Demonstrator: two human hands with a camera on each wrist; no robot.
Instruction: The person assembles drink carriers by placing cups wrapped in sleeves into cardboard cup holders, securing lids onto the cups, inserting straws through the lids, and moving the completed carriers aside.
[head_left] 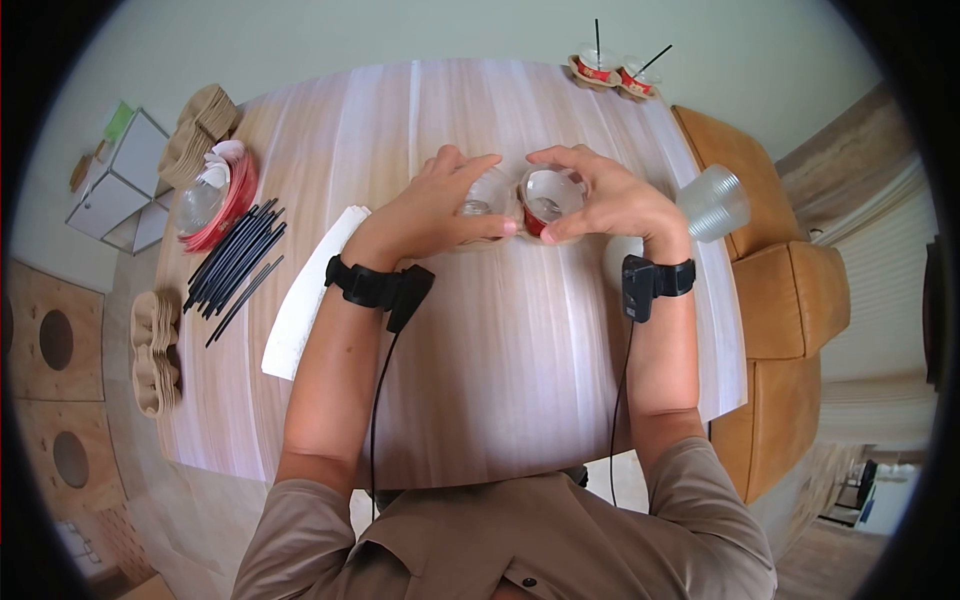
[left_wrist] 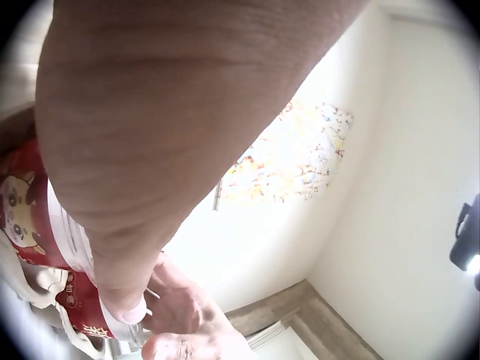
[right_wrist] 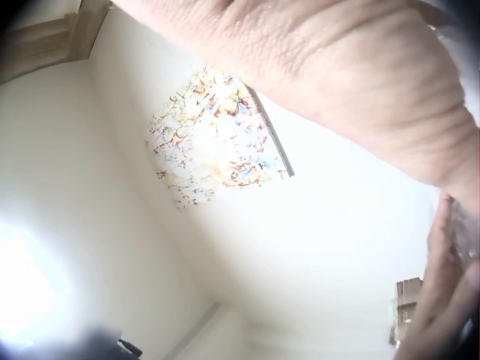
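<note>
Two clear plastic cups with red sleeves stand side by side in a cardboard cup carrier [left_wrist: 21, 279]. My left hand [head_left: 432, 205] curls round the left cup [head_left: 488, 192], its thumb along the near side and fingers on the far side. Round the right cup [head_left: 553, 188] my right hand [head_left: 622, 200] holds in the same way, thumb near and fingers far. A cartoon animal shows on the red sleeve [left_wrist: 22, 214] in the left wrist view. Much of the left cup is hidden behind the hand. The right wrist view shows mostly wrist and wall.
Black straws [head_left: 235, 262], a stack of red sleeves [head_left: 240, 195] and cardboard carriers [head_left: 155, 350] lie at the left. A white paper strip [head_left: 312, 295] is beside the left forearm. Stacked clear cups [head_left: 714, 204] lie at the right edge; two cups with straws [head_left: 597, 72] stand far back.
</note>
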